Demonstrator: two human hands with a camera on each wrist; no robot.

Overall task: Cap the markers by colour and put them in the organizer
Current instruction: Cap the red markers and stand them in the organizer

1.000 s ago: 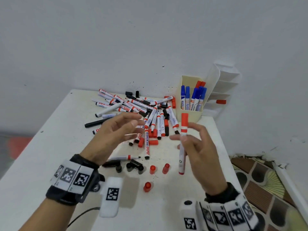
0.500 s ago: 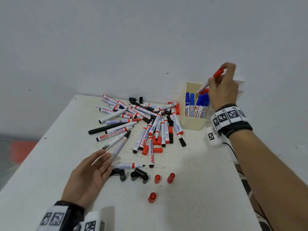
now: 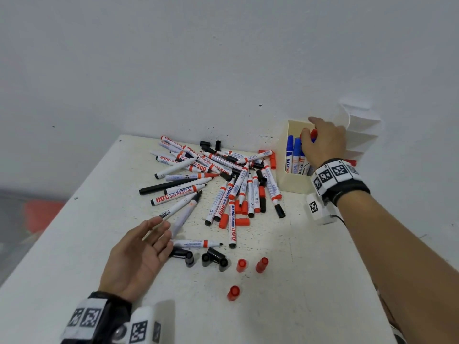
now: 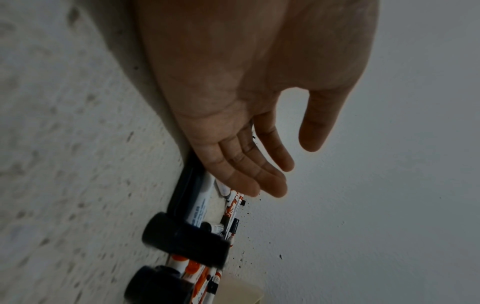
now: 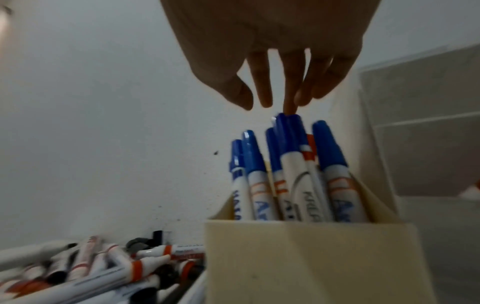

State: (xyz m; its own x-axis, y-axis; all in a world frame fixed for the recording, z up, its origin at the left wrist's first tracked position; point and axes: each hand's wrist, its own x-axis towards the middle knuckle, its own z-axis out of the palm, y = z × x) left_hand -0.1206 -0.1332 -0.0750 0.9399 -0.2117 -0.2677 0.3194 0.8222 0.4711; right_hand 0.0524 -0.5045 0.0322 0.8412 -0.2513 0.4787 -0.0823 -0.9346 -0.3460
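My right hand (image 3: pixel 320 137) hangs over the cream organizer (image 3: pixel 293 184) at the table's back right. Its fingers point down, loosely straight, and one fingertip (image 5: pixel 289 107) touches the top of the blue-capped markers (image 5: pixel 285 160) standing inside. A red-capped marker (image 5: pixel 309 152) stands among them, gripped by no finger. My left hand (image 3: pixel 159 237) rests on its edge, palm open and empty, beside an uncapped marker (image 3: pixel 196 243) and loose black caps (image 3: pixel 213 259). A pile of red and black markers (image 3: pixel 223 180) lies mid-table.
Three loose red caps (image 3: pixel 262 264) stand in front of the pile, near the black caps. A white stepped rack (image 3: pixel 360 135) leans on the wall behind the organizer. The table's right edge runs under my right forearm; floor shows beyond it.
My right hand carried the red-capped marker up to the organizer, lowered it in and let go. My left hand dropped to the table beside the black caps.
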